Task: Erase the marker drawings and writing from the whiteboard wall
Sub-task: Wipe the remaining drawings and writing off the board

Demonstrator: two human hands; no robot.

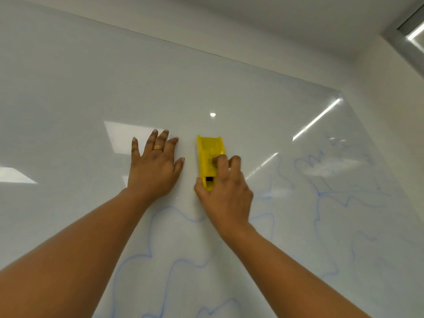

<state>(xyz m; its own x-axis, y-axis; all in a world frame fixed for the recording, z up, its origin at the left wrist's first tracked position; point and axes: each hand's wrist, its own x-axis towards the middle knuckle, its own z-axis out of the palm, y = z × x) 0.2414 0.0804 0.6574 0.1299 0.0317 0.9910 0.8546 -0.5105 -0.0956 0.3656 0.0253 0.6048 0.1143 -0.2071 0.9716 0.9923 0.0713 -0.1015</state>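
A glossy whiteboard wall (pixel 91 92) fills the view. My right hand (pixel 223 193) grips a yellow eraser (pixel 208 154) and holds it upright against the board near the centre. My left hand (pixel 154 166), with a gold ring on one finger, presses flat on the board just left of the eraser, fingers spread. Blue marker squiggles (pixel 174 212) run below both hands, and more blue drawings (pixel 321 171) lie to the right. The board above and to the left of my hands shows no marks.
The board's top edge meets a plain white wall (pixel 252 24). At the top right is a ceiling corner with a metal-framed light strip (pixel 410 31). Bright reflections of ceiling lights (pixel 315 119) lie across the board.
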